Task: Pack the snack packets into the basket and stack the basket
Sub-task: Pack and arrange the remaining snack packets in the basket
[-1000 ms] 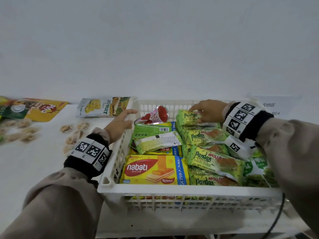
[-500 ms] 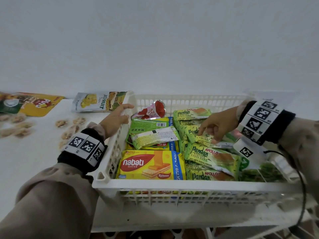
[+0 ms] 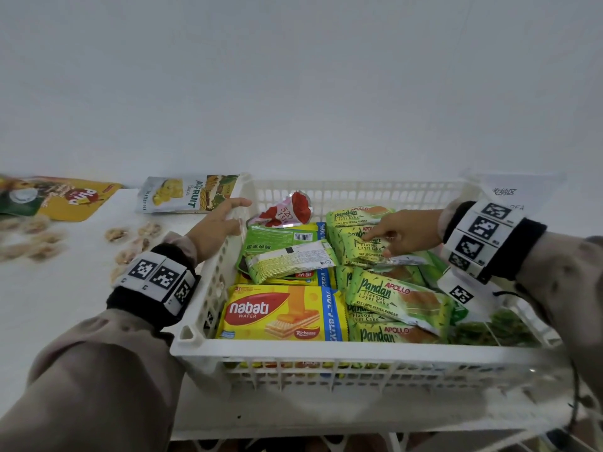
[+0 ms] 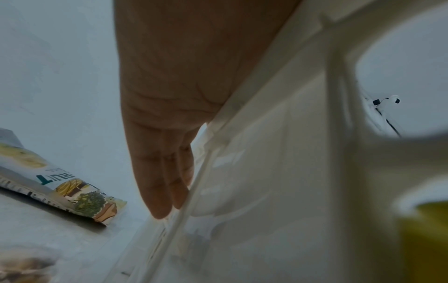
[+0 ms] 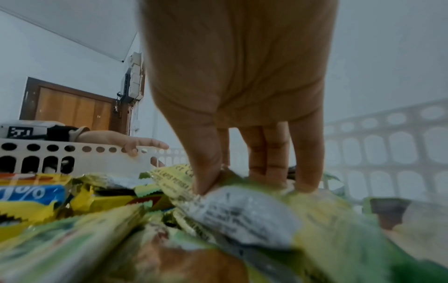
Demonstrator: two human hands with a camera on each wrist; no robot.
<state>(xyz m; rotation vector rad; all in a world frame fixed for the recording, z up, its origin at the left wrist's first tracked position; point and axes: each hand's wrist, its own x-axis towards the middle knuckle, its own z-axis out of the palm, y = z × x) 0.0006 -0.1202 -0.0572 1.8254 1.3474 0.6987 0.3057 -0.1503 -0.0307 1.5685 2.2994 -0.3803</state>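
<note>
Head view: right hand [image 3: 404, 236] is moving off the rear packet [image 3: 359, 213], pinching the next Pandan packet [image 3: 360, 247]; straight-fingered left hand [image 3: 217, 223] is bracing the basket [image 3: 326, 350]; likely levelling before stacking

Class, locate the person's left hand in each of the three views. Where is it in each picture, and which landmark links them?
Head: left hand, left of centre, on the left rim of the white basket.
Left wrist: left hand fills the upper middle, fingers down along the basket wall.
Right wrist: left hand small at middle left, on the perforated rim.
Shared landmark: that basket rim.
</note>
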